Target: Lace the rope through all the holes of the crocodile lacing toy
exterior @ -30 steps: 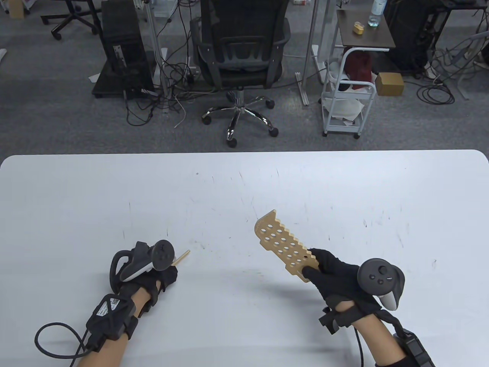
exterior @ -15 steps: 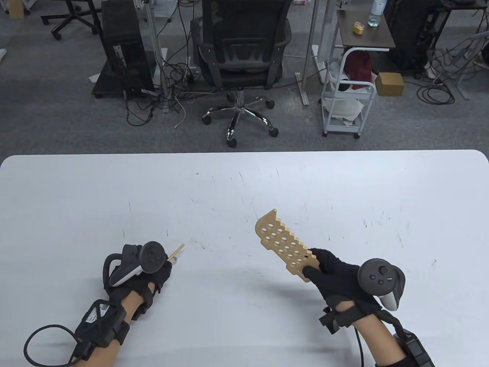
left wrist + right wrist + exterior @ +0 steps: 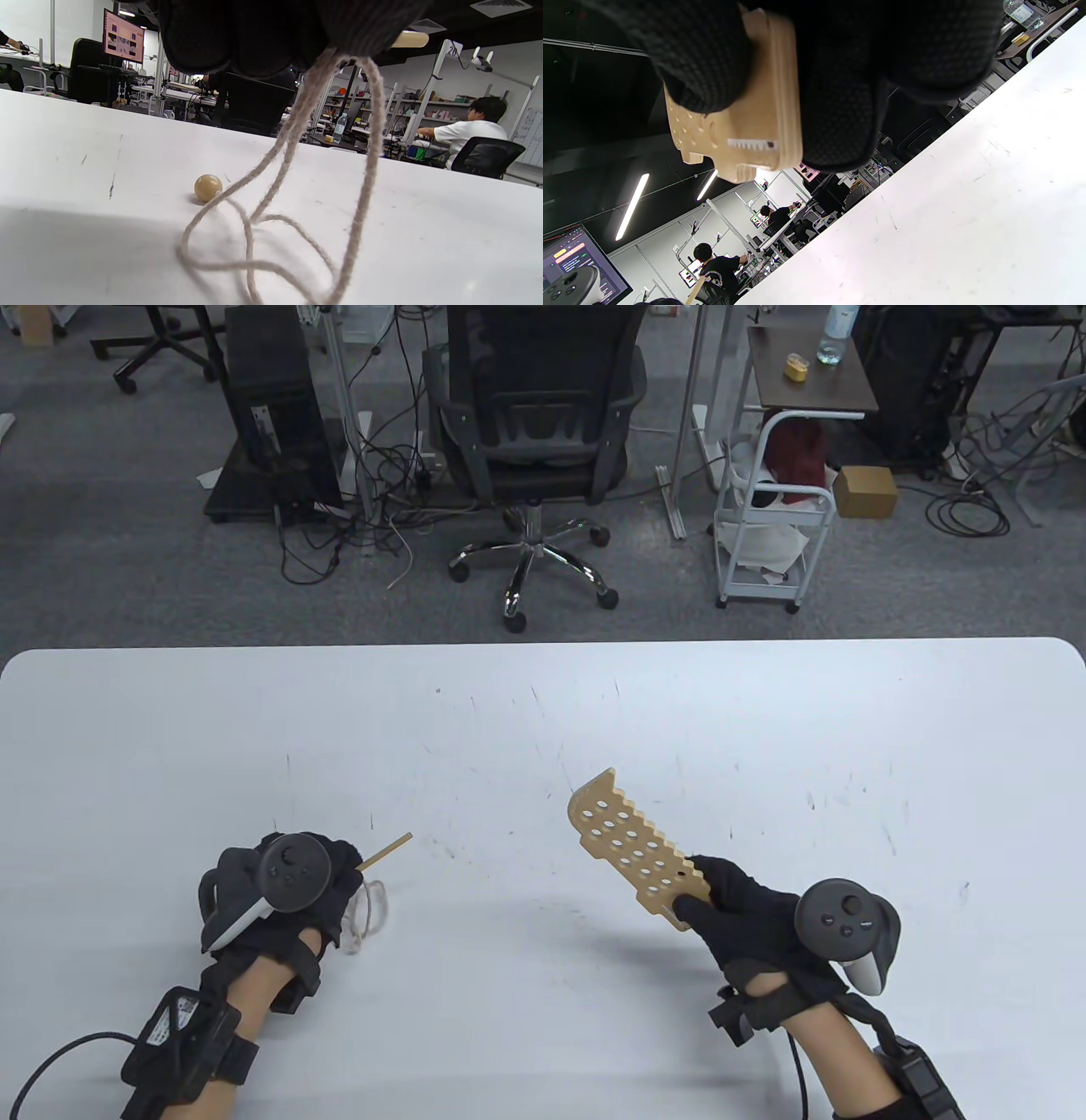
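Black office chair on grey carpet behind white table

Matt wooden crocodile; rough twisted rope; smooth bead.

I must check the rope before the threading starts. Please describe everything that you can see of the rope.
The rope is a pale, twisted cord. The left hand holds it, and strands hang from the fingers down to the white table, where they lie in loose, crossing loops. A round wooden bead rests on the table at one end. A thin wooden needle sticks out past the fingers. No rope passes through the crocodile board yet.
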{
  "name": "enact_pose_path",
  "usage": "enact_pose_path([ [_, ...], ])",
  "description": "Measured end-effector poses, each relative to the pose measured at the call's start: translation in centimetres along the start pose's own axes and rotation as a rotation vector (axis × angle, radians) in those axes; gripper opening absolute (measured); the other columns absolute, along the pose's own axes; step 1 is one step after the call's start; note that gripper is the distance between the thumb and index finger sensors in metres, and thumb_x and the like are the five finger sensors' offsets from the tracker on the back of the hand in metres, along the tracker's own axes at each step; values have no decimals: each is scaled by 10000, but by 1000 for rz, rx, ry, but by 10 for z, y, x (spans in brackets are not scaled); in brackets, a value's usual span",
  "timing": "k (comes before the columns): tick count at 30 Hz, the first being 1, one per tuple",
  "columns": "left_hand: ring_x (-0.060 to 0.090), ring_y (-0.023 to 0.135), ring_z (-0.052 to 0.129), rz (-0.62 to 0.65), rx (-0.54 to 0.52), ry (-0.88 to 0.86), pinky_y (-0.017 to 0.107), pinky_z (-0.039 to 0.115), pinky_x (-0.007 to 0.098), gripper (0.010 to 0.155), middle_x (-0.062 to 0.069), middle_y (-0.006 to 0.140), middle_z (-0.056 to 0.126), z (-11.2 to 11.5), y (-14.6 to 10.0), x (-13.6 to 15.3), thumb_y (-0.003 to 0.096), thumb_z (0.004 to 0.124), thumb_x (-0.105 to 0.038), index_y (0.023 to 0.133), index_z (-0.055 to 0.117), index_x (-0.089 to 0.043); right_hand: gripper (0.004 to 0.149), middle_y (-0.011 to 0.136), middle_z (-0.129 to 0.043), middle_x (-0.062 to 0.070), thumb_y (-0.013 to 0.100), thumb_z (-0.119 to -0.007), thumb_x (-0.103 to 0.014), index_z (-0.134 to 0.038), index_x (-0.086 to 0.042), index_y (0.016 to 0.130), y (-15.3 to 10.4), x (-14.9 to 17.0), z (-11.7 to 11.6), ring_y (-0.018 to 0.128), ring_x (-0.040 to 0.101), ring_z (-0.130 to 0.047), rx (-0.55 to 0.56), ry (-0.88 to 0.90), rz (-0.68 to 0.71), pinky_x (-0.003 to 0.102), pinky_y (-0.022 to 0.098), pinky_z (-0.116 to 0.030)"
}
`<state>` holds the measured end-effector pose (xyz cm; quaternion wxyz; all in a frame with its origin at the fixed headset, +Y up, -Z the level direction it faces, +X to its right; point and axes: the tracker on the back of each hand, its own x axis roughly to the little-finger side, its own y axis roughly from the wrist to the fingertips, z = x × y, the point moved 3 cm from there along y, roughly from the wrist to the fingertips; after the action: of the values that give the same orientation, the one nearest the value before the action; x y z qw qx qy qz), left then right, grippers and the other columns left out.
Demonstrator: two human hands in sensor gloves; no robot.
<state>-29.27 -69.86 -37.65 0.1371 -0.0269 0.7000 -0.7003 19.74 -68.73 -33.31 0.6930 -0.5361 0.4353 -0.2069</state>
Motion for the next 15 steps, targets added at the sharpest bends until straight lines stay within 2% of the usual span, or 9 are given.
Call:
enact_pose_path([
  [5, 331, 862, 733, 12, -7, -50, 776, 445, 594, 485, 27, 885, 762, -5, -6, -3, 412, 781, -434, 858, 768, -242, 482, 691, -980, 16, 421, -888, -339, -767, -170, 856, 0, 0, 0, 484, 247, -1079, 0, 0, 0, 435, 370, -843],
  [15, 324, 873, 718, 32, -32, -170, 776, 439, 595, 478, 20, 894, 751, -6, -18, -5, 425, 707, -445, 862, 759, -256, 482, 688, -982, 15, 420, -888, -338, -767, -171, 856, 0, 0, 0, 485, 247, -1079, 1, 0, -3, 438, 370, -843],
])
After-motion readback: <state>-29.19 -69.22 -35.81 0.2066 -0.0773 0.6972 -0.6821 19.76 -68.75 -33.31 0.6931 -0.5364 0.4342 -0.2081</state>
